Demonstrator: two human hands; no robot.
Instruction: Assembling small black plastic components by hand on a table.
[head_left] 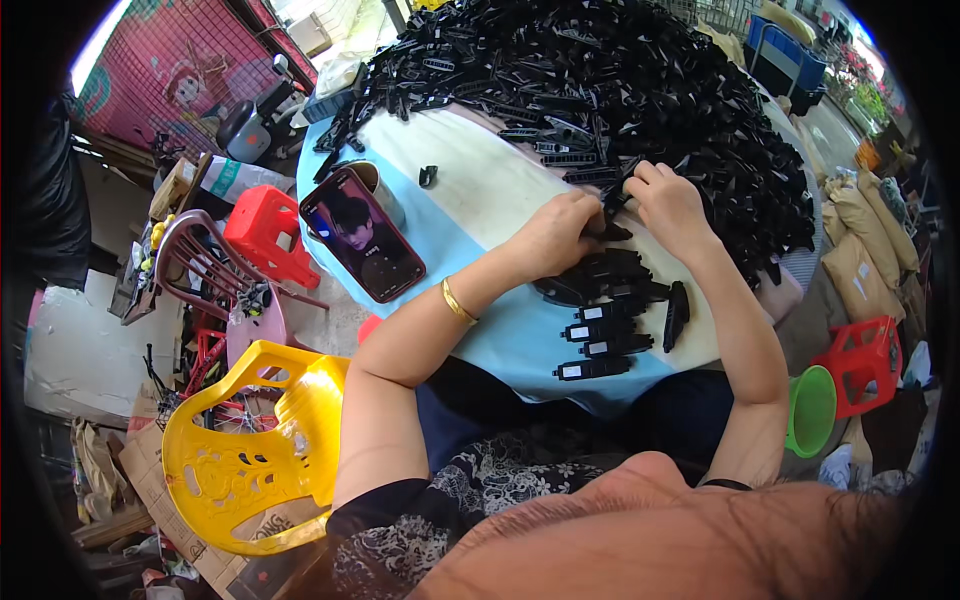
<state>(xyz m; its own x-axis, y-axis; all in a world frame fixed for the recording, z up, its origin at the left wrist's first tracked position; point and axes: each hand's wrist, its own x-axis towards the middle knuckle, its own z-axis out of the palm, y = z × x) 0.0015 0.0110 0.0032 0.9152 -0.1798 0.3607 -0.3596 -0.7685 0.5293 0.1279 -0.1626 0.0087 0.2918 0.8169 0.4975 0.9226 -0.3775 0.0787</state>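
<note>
My left hand (pixel 562 232), with a gold bracelet (pixel 457 302) on its wrist, is closed on a dark plastic piece (pixel 612 232) that sticks out past the fingertips. Close by, my right hand (pixel 672 207) pinches a black plastic part at the edge of a big heap of black plastic parts (pixel 600 80); its fingers partly hide that part. Just below both hands lies a small group of black plastic parts (pixel 610 322), several in a rough row with white labels. One separate black part (pixel 677 316) rests to the right of them.
A phone (pixel 362 235) leans against a round can (pixel 385 190) at the table's left. A small black piece (pixel 428 177) lies on the pale cloth (pixel 470 160). Beside me stand a yellow chair (pixel 250 460), red stools (pixel 270 235) and a green basin (pixel 811 412).
</note>
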